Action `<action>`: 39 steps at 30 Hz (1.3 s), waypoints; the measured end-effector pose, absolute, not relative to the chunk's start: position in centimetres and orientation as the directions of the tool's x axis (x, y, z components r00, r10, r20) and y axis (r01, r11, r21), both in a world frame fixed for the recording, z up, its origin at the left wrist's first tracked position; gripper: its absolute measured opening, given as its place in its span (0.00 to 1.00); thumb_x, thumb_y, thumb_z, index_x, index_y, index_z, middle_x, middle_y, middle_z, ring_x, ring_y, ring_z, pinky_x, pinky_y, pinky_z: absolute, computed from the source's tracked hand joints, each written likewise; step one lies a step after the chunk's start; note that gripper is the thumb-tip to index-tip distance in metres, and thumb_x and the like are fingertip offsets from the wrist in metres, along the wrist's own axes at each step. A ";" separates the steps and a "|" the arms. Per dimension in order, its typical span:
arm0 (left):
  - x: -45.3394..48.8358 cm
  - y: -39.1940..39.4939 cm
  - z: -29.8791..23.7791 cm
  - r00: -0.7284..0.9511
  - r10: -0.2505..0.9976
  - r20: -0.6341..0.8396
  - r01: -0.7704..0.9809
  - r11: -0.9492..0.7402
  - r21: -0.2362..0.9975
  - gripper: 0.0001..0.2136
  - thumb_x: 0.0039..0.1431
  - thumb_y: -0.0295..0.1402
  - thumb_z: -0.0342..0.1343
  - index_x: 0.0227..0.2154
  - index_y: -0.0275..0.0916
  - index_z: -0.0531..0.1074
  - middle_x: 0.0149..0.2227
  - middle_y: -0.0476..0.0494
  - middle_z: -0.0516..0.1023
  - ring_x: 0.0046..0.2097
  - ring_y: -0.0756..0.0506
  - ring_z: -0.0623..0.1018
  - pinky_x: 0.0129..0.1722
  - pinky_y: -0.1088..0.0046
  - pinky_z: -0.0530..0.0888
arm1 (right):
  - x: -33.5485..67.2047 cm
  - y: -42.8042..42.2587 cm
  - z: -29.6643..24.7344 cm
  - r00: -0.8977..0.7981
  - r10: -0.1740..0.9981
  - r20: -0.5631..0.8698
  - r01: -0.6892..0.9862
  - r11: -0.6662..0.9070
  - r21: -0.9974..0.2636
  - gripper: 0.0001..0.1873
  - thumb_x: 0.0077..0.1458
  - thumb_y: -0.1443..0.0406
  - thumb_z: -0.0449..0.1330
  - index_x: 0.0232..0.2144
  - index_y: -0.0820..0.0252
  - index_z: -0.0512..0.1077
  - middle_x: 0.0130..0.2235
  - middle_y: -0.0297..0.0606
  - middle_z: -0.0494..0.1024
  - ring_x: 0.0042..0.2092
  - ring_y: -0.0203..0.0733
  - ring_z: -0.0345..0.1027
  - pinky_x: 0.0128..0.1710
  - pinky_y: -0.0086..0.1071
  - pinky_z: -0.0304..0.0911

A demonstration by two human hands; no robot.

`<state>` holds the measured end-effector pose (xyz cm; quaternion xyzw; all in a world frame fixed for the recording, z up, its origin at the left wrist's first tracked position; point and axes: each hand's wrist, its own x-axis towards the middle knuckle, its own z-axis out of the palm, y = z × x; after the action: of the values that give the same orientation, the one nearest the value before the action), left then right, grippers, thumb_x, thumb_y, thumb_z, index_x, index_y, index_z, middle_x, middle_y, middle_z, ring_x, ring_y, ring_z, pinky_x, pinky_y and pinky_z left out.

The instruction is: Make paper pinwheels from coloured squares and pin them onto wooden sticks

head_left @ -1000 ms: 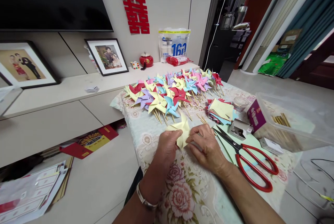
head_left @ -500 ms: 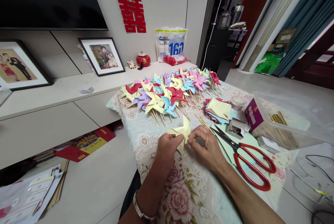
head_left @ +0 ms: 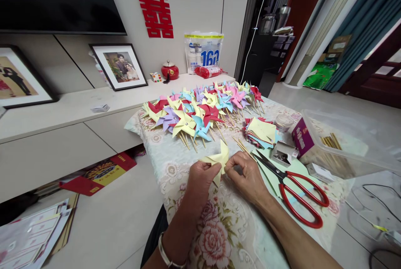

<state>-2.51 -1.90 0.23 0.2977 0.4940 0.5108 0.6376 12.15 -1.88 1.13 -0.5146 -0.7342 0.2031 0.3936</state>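
A pale yellow paper pinwheel is held between my two hands above the flowered tablecloth. My left hand pinches its left side, thumb on top near the centre. The fingers of my right hand are pressed together at the pinwheel's right edge; whether something small sits between the fingertips is hidden. Just beyond, finished pinwheels in yellow, red, blue, purple and pink lie massed on sticks. Right of my right hand are large red-handled scissors, lying partly open on green paper.
A stack of coloured paper pieces lies behind the scissors. Beside it stand a small box of metal fasteners, a round clear container and a plastic bin with sticks. Loose sticks lie near my right hand.
Both hands keep their pinch on the yellow pinwheel in nearly the same place. The whole view has shifted slightly, with the surroundings a little further left.
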 end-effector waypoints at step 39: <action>-1.3 -2.0 1.0 -0.001 0.958 -0.286 -0.212 0.280 0.936 0.08 0.38 0.32 0.60 0.23 0.33 0.78 0.16 0.51 0.73 0.18 0.51 0.67 0.19 0.77 0.65 | 12.4 -1.7 2.4 -0.201 0.964 -0.177 -0.291 -0.231 -0.928 0.49 0.39 0.67 0.70 0.63 0.62 0.58 0.33 0.31 0.79 0.32 0.40 0.72 0.33 0.33 0.65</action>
<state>-1.32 -2.03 0.99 0.3593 0.5189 0.4808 0.6087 12.40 -1.68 2.42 -0.4192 -0.4010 0.6631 0.4730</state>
